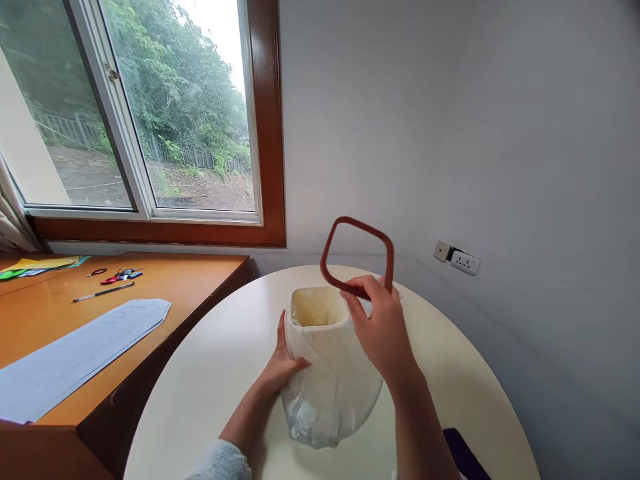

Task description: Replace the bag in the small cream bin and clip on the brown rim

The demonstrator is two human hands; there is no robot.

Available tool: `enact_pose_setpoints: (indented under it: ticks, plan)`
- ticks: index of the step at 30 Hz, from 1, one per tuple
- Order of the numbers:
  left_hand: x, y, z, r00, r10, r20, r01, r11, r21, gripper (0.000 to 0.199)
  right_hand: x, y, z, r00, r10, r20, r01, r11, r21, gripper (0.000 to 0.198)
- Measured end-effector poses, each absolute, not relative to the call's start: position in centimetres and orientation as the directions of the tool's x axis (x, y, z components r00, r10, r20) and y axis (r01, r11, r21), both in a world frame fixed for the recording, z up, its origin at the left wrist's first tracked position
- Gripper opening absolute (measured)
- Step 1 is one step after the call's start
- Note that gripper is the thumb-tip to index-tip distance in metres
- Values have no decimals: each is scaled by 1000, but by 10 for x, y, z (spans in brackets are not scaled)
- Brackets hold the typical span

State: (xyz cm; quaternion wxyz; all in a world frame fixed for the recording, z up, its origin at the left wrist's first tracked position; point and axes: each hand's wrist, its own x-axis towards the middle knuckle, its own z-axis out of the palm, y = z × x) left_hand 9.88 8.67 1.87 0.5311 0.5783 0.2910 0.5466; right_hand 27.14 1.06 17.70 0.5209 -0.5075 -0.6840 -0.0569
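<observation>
The bin (pixel 313 308) stands on the pale round surface (pixel 200 373), its long axis roughly upright, its squarish mouth facing up with rounded corners. A translucent liner (pixel 333 383) is folded over the rim and hangs loosely around the outside.

From the mouth, the reddish-brown frame (pixel 390 257) lies toward 1 o'clock and higher up. It is tipped steeply, well out of line with the nearly level rim; that mismatch, with the mouth down toward 7 o'clock from it, is the main relation here. The right hand (pixel 383 327) pinches the frame's near edge between thumb and fingers. It sits at 4 o'clock from the mouth, its fingertips just beside the rim; whether they touch the liner I cannot tell.

The left hand (pixel 281 363) grips the bin's wall through the liner at 8 o'clock, thumb across the near side, fingers around the left. It is the nearer hand to the bin's body; the right is nearer the frame.

Farther out, a dark item (pixel 465 453) lies at 4 o'clock, papers (pixel 90 340) at 9 and a pen (pixel 103 292) toward 10 on the orange desk top (pixel 190 270), and a wall socket (pixel 465 262) at 2.
</observation>
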Motion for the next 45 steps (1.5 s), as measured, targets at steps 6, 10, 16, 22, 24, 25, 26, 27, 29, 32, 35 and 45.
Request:
enact_pose_setpoints:
  ticks: [6,10,16,22,24,25,26,27,29,32,35,45]
  plan:
    - [90,86,23,270,930,250,-228,-191,955,121,322,-4,171,237,640,731,810,285,-513,12]
    - [89,87,21,264,937,229,-233,-168,958,120,370,-9,137,308,780,545,839,49,-543,16]
    - [90,88,17,235,942,240,-247,-181,952,117,406,-11,72,337,892,301,870,-174,-461,11]
    - [85,89,18,241,937,252,-244,-193,950,120,404,-8,32,329,936,124,884,-258,-390,13]
    - [85,90,17,234,941,246,-240,-190,952,120,403,-6,26,324,941,97,893,-271,-359,13]
    - [85,90,17,231,941,247,-243,-190,951,120,403,-5,24,322,942,90,897,-273,-348,14]
    - [85,91,16,232,940,249,-248,-190,950,119,403,-5,22,322,943,84,899,-276,-341,14]
    - [84,91,16,235,939,250,-254,-189,949,119,403,-4,20,322,944,76,899,-280,-336,15]
    - [84,91,15,236,938,252,-262,-188,947,120,404,-3,16,326,944,57,897,-289,-335,19]
    - [83,92,16,234,938,254,-261,-191,946,120,405,-4,11,322,945,61,889,-279,-362,26]
    - [82,90,18,258,932,255,-283,-180,942,116,405,-4,10,305,946,107,880,-236,-413,31]
    - [79,89,20,366,911,190,-413,-24,910,85,360,1,45,176,949,260,754,40,-655,35]
